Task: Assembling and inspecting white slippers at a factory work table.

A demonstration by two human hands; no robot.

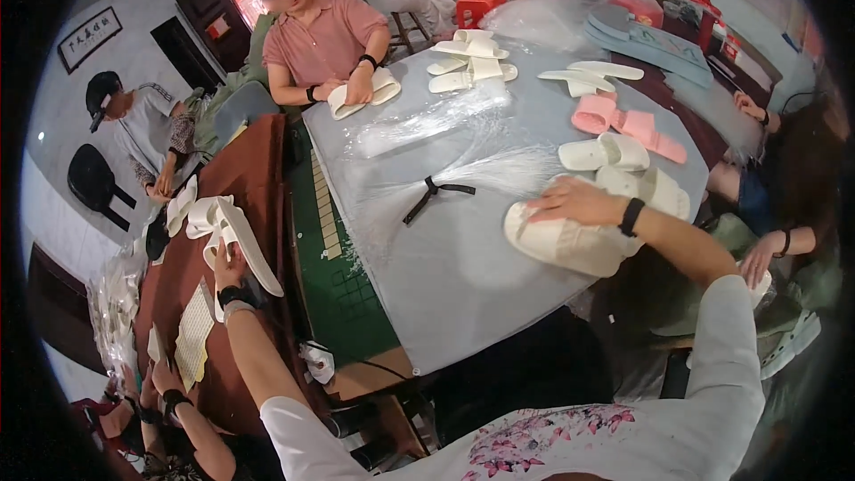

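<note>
My left hand [229, 269] reaches over the brown-covered table on the left, its fingers closed on a white slipper [256, 249]. More white slippers [207, 214] lie against it there. My right hand [577, 203] is on the grey-covered table, fingers curled over the strap of another white slipper [543, 245] near the right edge. White slippers [646, 187] lie just beyond that hand, with one more [604, 152] farther back. A pair of pink slippers [628, 125] sits behind these.
A bundle of clear plastic strands [499, 169] tied with a black strip [431, 189] lies mid-table, below clear plastic wrap [436, 120]. More white slippers [472, 62] stand at the far side. Across the table a person in pink [325, 36] holds a white slipper [365, 93]. Others sit left and right.
</note>
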